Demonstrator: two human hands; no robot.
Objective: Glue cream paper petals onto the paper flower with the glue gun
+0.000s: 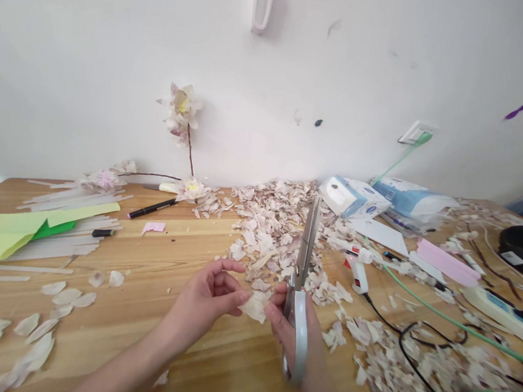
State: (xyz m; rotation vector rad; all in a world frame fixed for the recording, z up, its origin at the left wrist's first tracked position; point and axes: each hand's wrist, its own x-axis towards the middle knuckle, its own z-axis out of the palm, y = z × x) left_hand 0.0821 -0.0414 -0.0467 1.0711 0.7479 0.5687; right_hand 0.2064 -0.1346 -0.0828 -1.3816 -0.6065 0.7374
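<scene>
A pale, thin petal (256, 306) spans the gap between my two hands, above the wooden table. My left hand (216, 290) pinches its left edge between thumb and fingers. The thumb and fingertips of my right hand (298, 327) meet its right edge. That same hand also carries a pair of scissors (303, 267) with grey handles, blades pointing up and away from me and looking closed. Behind the hands lies a large heap of dried petals (272, 221). Several separate petals (67, 296) are spread on the table at the left.
A red-and-white glue gun (356, 268) with a black cord stands at the right, near a green cable (430, 308). Tissue packs (355, 197) sit by the wall. Flower stems (187, 147), a black marker (153, 208), white sticks (56, 245) and green paper (20, 230) are leftward.
</scene>
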